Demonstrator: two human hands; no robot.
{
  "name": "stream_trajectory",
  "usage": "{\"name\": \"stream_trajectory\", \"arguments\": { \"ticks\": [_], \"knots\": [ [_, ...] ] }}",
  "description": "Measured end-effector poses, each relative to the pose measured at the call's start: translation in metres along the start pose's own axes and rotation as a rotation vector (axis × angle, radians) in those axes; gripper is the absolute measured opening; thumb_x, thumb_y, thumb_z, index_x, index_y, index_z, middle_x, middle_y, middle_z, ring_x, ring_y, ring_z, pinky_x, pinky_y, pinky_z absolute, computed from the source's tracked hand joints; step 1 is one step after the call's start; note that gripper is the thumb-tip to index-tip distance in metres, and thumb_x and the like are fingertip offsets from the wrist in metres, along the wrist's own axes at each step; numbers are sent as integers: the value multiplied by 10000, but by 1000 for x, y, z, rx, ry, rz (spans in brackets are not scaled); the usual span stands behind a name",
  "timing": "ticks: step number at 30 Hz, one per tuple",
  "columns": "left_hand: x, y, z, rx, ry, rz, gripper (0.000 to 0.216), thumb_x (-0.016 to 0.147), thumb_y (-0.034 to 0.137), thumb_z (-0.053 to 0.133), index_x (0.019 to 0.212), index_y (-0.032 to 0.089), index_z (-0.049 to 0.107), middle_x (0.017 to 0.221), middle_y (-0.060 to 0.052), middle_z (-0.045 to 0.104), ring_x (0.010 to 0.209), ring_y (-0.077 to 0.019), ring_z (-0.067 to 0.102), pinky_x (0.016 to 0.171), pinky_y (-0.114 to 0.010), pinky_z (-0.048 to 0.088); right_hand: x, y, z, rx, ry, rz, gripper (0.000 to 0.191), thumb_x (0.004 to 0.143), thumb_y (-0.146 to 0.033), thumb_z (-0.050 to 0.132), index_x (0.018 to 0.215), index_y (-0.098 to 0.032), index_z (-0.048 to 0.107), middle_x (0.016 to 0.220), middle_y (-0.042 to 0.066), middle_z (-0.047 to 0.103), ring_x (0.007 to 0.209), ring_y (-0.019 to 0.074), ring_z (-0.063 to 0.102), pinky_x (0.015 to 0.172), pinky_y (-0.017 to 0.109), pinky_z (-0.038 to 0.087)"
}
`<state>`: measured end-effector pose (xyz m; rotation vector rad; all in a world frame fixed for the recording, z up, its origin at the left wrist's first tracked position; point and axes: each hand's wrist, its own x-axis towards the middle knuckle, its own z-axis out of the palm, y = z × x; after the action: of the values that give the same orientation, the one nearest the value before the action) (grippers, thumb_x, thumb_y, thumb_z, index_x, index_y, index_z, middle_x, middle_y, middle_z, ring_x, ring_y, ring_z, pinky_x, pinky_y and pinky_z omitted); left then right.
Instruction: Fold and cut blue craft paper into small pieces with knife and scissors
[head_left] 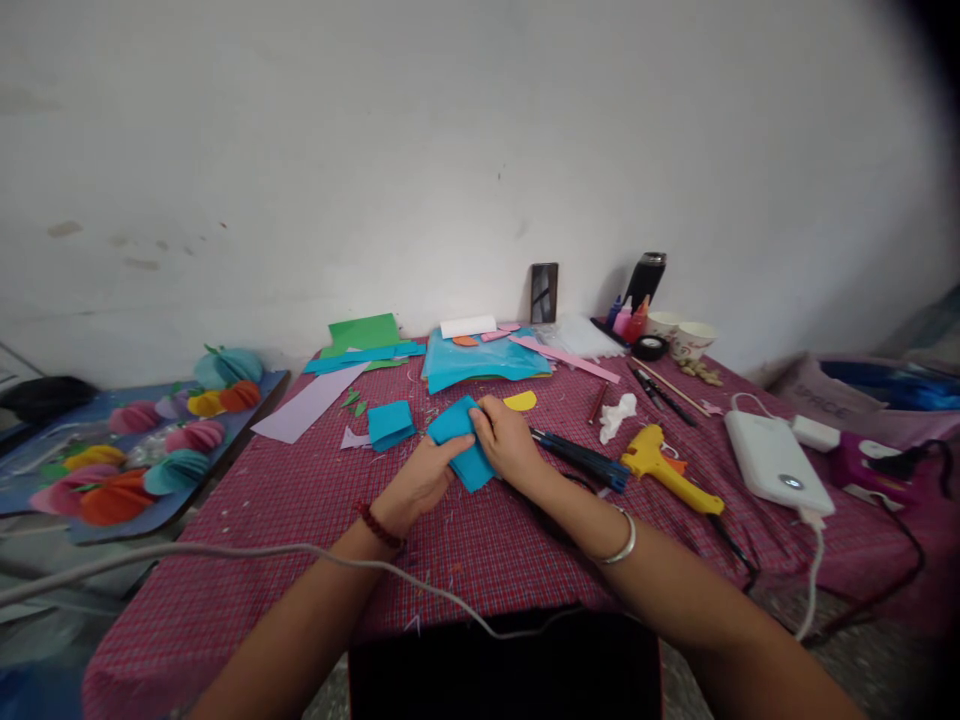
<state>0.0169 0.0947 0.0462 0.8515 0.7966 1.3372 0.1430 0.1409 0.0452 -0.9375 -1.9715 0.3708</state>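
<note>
A blue piece of paper (471, 466) is held over the front middle of the table between my two hands. My left hand (427, 475) pinches its left edge, the thumb lying on top. On its upper right side, my right hand (510, 440) is closed with the fingers pressed against the sheet. Just left of my hands lies another folded blue paper (391, 425). Behind my right hand rests a yellow paper half-circle (520, 401). Some of my fingertips are hidden behind the paper.
To the right lie a yellow glue gun (667, 470), a dark blue-handled tool (581, 458) and a white power bank (780, 465). Coloured paper sheets (480, 362) and a phone (544, 293) are at the back. A white cable (300, 549) crosses in front. Paper pumpkins (120, 495) fill a blue board at left.
</note>
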Motion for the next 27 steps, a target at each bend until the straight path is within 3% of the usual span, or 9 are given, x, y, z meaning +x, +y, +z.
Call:
{"name": "stream_trajectory", "arguments": {
  "ticks": [15, 20, 24, 27],
  "knots": [
    [1, 3, 2, -131, -51, -67, 161, 632, 97, 711, 758, 169, 640, 766, 15, 675, 661, -131, 599, 715, -312, 482, -2, -4, 2, -129, -55, -36, 173, 936, -279, 418, 783, -207, 457, 740, 25, 531, 662, 171, 477, 602, 276, 295],
    [3, 3, 0, -145, 4, -88, 120, 620, 83, 686, 704, 150, 631, 726, 6, 675, 634, -132, 605, 681, -294, 488, -3, -7, 3, -150, -92, -20, 148, 937, -277, 415, 825, -198, 470, 759, 27, 547, 673, 170, 491, 604, 270, 307],
    [9, 0, -4, -176, 107, -154, 18, 695, 127, 635, 710, 136, 637, 712, -17, 678, 623, -133, 612, 696, -294, 501, -5, -10, 3, -150, -111, -13, 155, 943, -268, 385, 857, -189, 487, 796, 43, 570, 696, 175, 511, 621, 273, 332],
    [11, -4, -8, -172, 147, -155, 66, 747, 186, 625, 700, 141, 636, 721, -30, 683, 640, -139, 620, 718, -297, 507, -5, -11, 3, -122, -128, 1, 161, 937, -273, 386, 883, -181, 506, 836, 67, 589, 735, 192, 536, 649, 289, 367]
  ]
}}
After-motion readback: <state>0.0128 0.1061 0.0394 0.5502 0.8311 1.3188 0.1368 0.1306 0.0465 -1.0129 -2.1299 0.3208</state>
